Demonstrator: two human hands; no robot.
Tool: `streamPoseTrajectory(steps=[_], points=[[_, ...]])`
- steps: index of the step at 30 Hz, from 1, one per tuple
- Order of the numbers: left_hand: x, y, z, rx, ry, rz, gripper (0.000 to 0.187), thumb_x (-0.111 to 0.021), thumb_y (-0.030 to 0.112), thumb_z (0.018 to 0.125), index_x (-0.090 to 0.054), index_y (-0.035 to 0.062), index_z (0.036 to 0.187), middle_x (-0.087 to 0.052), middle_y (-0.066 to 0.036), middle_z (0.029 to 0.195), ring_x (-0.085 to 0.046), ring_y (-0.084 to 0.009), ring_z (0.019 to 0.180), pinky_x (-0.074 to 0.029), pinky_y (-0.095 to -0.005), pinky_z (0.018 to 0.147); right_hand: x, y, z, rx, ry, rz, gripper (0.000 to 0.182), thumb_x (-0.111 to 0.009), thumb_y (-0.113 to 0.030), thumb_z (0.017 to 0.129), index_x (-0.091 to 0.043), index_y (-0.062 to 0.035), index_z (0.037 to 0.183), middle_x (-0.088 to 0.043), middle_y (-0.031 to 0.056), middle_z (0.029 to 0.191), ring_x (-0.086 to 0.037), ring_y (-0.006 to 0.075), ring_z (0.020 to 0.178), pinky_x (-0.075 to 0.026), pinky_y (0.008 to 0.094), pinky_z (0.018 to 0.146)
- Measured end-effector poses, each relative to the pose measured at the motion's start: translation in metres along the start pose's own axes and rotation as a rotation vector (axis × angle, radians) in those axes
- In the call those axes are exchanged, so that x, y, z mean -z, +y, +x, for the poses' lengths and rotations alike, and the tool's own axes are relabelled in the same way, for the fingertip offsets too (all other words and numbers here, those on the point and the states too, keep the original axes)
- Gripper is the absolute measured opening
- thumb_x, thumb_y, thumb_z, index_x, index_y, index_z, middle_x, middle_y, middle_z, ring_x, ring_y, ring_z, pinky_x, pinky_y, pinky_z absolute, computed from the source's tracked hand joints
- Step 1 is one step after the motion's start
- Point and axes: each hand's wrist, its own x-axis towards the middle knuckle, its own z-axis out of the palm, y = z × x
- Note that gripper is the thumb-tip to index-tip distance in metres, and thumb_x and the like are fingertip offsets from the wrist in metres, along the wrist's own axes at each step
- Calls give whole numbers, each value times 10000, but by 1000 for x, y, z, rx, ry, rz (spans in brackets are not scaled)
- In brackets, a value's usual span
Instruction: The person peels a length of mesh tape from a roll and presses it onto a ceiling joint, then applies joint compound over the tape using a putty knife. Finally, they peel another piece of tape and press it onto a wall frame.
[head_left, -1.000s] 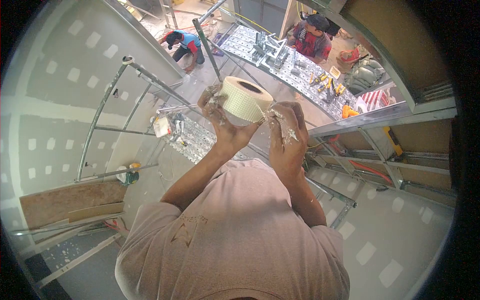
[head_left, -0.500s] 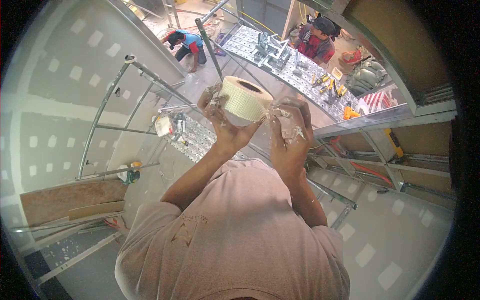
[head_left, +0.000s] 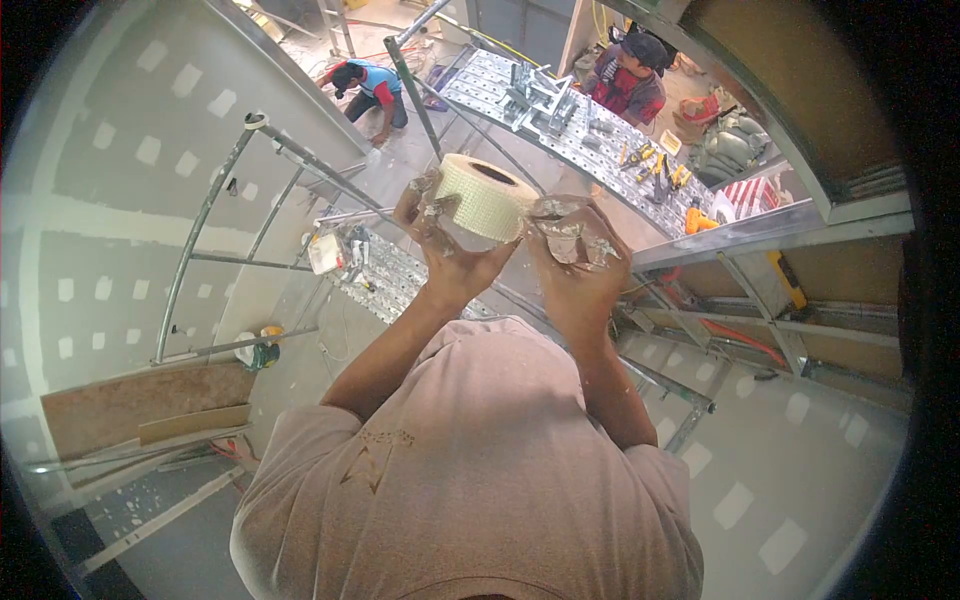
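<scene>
A roll of pale yellow drywall mesh tape (head_left: pixel 480 205) is raised in front of my chest, tilted so its dark core opening shows. My left hand (head_left: pixel 440 235) grips it from the left side and underneath, fingers wrapped around the edge. At the roll's right edge, my right hand (head_left: pixel 578 245) is closed, with bent fingers against the tape. Its fingertips are partly hidden, so a loose tape end cannot be made out there. White compound is smeared on both hands.
Scaffold tubes (head_left: pixel 205 210) stand at the left, above a lower perforated plank (head_left: pixel 385 280) with items. A higher perforated platform (head_left: pixel 480 85) carries metal brackets and yellow-handled tools (head_left: pixel 660 175). One person (head_left: pixel 375 92) crouches beyond; another (head_left: pixel 630 80) is behind the platform. Metal wall framing (head_left: pixel 740 235) runs along the right.
My right hand has turned at the roll's right edge, and its fingers are more curled. The roll has shifted slightly left, still in my left hand.
</scene>
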Motion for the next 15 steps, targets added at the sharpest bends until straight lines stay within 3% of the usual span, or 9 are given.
streamPoseTrajectory(steps=[10,15], points=[[-1,-2,-4,-54,13,69,983,-932,404,694,-314,127,1407,-342,-189,1418,-301,-382,1357,-325,-564,1102,-8,0,4,-47,3,6,185,-771,61,794,-709,22,964,-697,113,915,-673,179,818,-533,299,757],[-3,-2,-2,-36,27,67,962,-912,421,715,-324,117,1411,-353,-185,1420,-315,-387,1347,-337,-567,1092,-9,2,2,62,29,-56,121,-758,68,799,-708,14,896,-684,119,883,-671,215,822,-525,317,761]])
